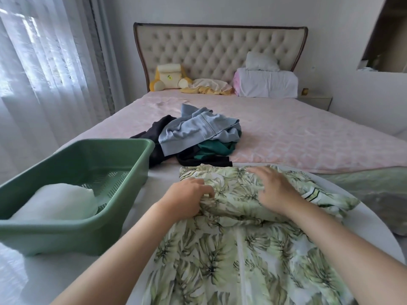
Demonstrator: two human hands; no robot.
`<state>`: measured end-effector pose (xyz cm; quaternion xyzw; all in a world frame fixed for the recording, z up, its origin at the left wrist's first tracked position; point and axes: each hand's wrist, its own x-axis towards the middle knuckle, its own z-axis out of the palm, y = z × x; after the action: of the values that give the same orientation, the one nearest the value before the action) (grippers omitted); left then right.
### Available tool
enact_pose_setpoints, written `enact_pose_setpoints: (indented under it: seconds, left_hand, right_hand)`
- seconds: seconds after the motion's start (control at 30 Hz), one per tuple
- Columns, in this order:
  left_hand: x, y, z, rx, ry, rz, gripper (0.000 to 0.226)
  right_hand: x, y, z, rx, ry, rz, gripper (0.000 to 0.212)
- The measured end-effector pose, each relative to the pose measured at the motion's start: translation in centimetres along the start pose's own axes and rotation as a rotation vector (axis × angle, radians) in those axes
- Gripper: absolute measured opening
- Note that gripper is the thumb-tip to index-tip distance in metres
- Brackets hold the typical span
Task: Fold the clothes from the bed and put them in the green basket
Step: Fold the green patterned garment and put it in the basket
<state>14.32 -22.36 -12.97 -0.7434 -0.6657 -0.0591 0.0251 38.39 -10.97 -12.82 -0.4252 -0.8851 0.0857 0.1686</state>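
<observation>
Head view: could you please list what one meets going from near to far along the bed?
Nearest, the leaf-print garment → pile of clothes → white pillows → headboard.

**Both hands on the leaf-print garment (231,249)**

The left hand (187,198) pinches a fold of the cloth. The right hand (275,190) lies flat on it with fingers spread. Just left stands the green basket (77,226), with a white cloth (57,203) inside. Beyond them, a pile of clothes (198,133) lies on the bed (308,133).
</observation>
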Motion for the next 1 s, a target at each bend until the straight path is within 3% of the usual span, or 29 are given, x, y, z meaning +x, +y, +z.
enact_pose_setpoints:
  seconds: [0.07,0.13,0.2,0.27,0.33,0.4,0.47,0.5,0.6,0.67,0.73,0.83,0.9,1.0]
  left_hand:
    - [-0.2,-0.2,-0.8,0.025,-0.098,-0.051,0.054]
    - [-0.6,-0.4,-1.2,0.044,-0.338,-0.182,0.042]
    - [-1.1,-0.3,-1.5,-0.014,-0.574,-0.316,0.036]
    - [-1.0,-0.3,-2.0,-0.054,-0.652,-0.375,0.043]
    - [-0.1,-0.4,-2.0,-0.079,-0.521,-0.343,0.039]
    - [1.1,-0.4,-1.5,-0.127,-0.194,-0.287,0.029]
    - [2.5,-0.9,-0.5,-0.195,0.093,-0.225,0.033]
    - [3.2,-1.3,0.1,-0.200,0.152,-0.181,0.040]
    - [5.0,-2.4,1.5,-0.115,0.056,-0.129,0.056]
    - [6.1,-3.6,2.5,-0.077,-0.093,-0.138,0.047]
    - [6.7,-4.8,3.2,-0.013,-0.166,-0.146,0.028]
    - [7.7,-6.3,3.1,0.136,0.069,-0.178,0.015]
    - [8.4,-7.0,2.6,0.287,0.243,-0.210,0.013]
    - [9.5,-7.0,2.5,0.355,0.337,-0.259,0.013]
  right_hand:
    - [-0.1,-1.0,0.4,0.062,-0.212,-0.032,0.072]
    - [-0.1,-1.1,0.6,-0.026,-0.349,0.093,0.058]
    - [0.1,-0.6,0.3,-0.236,-0.389,0.213,0.044]
    - [0.6,0.0,-0.2,-0.433,-0.351,0.254,0.034]
    - [0.9,0.2,-0.4,-0.482,-0.249,0.262,0.047]
    - [0.9,0.1,-0.1,-0.397,-0.143,0.247,0.066]
    - [0.7,0.2,0.4,-0.260,-0.145,0.227,0.066]
    - [0.7,0.5,0.7,-0.221,-0.189,0.213,0.058]
    - [0.8,1.7,1.0,-0.251,-0.288,0.200,0.038]
    - [1.1,2.7,1.1,-0.215,-0.300,0.179,0.025]
    - [1.5,3.7,1.3,-0.077,-0.288,0.172,0.033]
    - [2.0,4.6,1.0,0.099,-0.075,0.156,0.038]
    - [2.6,5.1,0.3,0.024,0.039,0.149,0.036]
    - [3.7,5.7,-0.4,-0.125,0.117,0.130,0.032]
